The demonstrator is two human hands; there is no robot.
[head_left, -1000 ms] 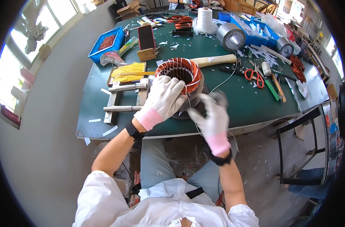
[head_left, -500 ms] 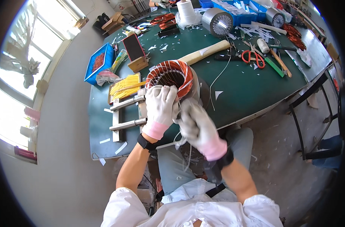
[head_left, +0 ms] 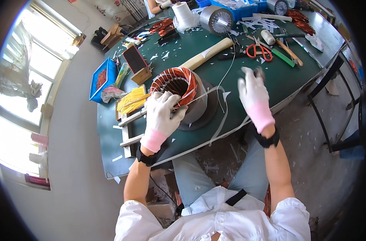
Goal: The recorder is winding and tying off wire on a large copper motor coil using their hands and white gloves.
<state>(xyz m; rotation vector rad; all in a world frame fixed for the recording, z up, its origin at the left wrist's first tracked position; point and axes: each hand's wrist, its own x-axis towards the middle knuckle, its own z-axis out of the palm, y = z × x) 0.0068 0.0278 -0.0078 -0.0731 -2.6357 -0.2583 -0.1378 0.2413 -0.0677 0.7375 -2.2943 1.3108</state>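
Observation:
A motor stator (head_left: 197,106) with a grey metal body stands upright near the table's front edge. Its red-brown copper winding (head_left: 189,89) forms a ring on top, laced with white cord. My left hand (head_left: 163,110), in a white glove with a pink cuff, grips the near left of that ring, fingers over the rim. White cord (head_left: 205,94) runs from the winding toward the right and loops down past the table edge. Off to the right, above the table, my gloved right hand (head_left: 254,90) is raised with its fingers curled around the cord; motion blurs the fingertips.
Left of the stator are a metal-bar frame (head_left: 126,138), yellow strips (head_left: 131,100), a propped phone (head_left: 135,59) and a blue bin (head_left: 103,78). Beyond lie a wooden mallet (head_left: 207,53), red scissors (head_left: 259,52), a second stator (head_left: 216,20) and a cord spool (head_left: 183,15). Another person's hand (head_left: 165,5) shows at the far edge.
My right hand has moved from beside the stator up and away to the right, drawing the cord out. My left hand stays on the winding, fingers a little more spread.

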